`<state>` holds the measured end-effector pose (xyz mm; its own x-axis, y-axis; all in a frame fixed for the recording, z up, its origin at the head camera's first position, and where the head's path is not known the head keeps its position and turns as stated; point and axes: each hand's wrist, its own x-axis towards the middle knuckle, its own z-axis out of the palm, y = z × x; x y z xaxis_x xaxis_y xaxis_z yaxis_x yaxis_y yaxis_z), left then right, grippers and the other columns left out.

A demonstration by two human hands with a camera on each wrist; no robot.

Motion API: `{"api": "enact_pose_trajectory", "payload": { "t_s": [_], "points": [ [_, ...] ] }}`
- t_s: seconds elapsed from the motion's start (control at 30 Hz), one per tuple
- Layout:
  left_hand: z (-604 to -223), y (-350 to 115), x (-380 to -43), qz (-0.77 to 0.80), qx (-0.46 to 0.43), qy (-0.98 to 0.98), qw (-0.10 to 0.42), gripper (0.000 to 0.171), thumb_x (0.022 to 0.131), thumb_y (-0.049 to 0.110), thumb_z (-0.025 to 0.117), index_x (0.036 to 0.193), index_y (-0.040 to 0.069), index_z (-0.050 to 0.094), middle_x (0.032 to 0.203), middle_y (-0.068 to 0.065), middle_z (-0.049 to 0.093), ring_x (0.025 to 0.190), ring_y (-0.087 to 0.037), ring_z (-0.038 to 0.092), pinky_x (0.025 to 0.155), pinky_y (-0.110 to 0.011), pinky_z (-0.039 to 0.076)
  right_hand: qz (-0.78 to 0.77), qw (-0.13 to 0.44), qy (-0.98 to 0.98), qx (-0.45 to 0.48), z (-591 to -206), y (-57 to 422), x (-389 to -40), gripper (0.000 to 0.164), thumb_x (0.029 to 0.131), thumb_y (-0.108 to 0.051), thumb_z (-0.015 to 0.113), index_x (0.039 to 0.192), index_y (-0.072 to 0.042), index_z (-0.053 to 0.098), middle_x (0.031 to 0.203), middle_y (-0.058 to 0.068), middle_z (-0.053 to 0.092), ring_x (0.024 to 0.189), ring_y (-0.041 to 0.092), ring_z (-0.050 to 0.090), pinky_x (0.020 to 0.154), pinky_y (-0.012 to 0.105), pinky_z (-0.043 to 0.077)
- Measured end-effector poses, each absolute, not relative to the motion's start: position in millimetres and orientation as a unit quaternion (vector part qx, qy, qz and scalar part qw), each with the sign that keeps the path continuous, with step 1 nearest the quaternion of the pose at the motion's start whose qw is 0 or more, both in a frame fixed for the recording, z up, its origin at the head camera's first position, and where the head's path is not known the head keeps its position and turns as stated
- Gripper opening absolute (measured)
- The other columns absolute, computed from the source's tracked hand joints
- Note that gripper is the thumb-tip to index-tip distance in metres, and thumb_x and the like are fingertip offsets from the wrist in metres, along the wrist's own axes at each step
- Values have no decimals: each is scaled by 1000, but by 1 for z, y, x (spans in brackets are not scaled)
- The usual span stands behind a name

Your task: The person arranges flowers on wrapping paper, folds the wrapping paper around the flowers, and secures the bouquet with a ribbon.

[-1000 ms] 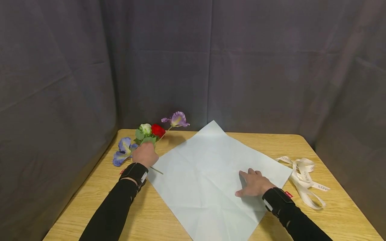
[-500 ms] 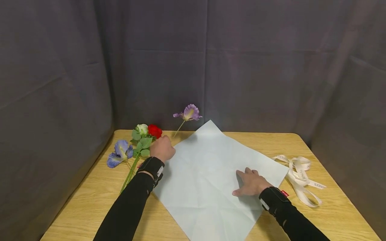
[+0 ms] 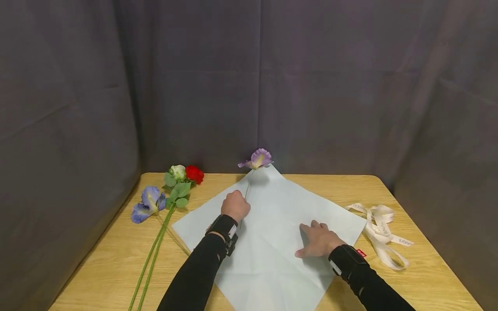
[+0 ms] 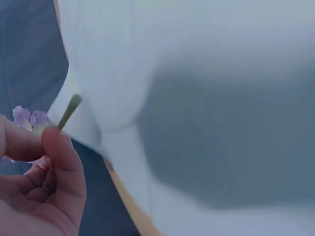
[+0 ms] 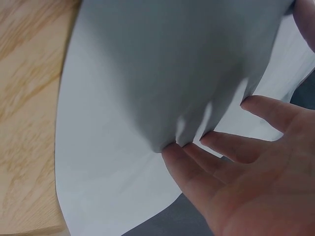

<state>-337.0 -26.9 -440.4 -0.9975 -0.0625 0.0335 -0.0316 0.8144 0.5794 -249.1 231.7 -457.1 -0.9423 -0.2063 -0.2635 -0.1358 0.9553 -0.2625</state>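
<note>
Head cam: L hand [image 3: 235, 205] pinches the purple flower [image 3: 258, 159] by its thin stem; bloom is just beyond that hand, over the far corner of the paper [image 3: 272, 255], and the stem's lower end pokes out on the hand's R side. R hand [image 3: 320, 240] is spread flat-ish on the paper, to the R of L hand & a bit nearer the wearer, thumb well apart from fingers, holding nothing. Ribbon [image 3: 383, 229], white w/ print, lies loosely looped to the R of R hand, on the table [image 3: 93, 276]. To the L of L hand: blue flower [image 3: 148, 204], white rose [image 3: 178, 172] & red rose [image 3: 194, 174], all on the table, roses farther out; 2 green stems run back toward the wearer, L of the L forearm. Dark curtain [image 3: 194, 86] stands beyond both hands.

L wrist cam: thumb & forefinger tips meet on the stem, short end sticking out past them; purple petals partly hidden behind the fingers. Paper w/ big shadow fills most of the view beside the hand; can't tell if stem touches it.

R wrist cam: 4 fingertips touch the paper, fingers nearly straight w/ gaps btwn; thumb only partly in view. Bare wood across the paper from the hand.
</note>
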Motion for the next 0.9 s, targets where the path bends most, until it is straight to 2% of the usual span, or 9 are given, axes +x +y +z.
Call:
{"api": "enact_pose_trajectory", "payload": {
  "t_s": [0.17,0.3,0.43,0.9],
  "points": [
    [-458,-4,-335,-334,25,-942,33,20,98,13,63,99,-5,71,95,-22,71,91,-42,69,78,-50,56,-117,140,979,-95,-460,228,-250,91,78,-49,84,148,-2,48,144,28,45,133,51,40,97,65,44],
    [-472,9,-333,-351,13,-936,35,17,97,10,64,96,-6,71,88,-21,71,84,-39,70,71,-48,56,-124,146,977,-89,-461,228,-248,91,79,-48,83,149,-2,47,149,30,40,136,52,36,99,66,42],
    [-483,16,-333,-342,-1,-939,47,15,95,7,65,93,-7,70,86,-21,70,82,-38,70,69,-47,56,-131,153,976,-88,-460,229,-247,91,80,-47,83,150,-1,46,153,32,35,139,54,33,101,66,40],
    [-489,24,-338,-334,-4,-940,64,11,90,4,68,86,-5,69,83,-21,69,80,-38,70,69,-48,56,-130,151,976,-83,-457,233,-248,91,80,-46,83,150,-1,45,154,33,33,139,54,31,102,67,39]
  ]
}}
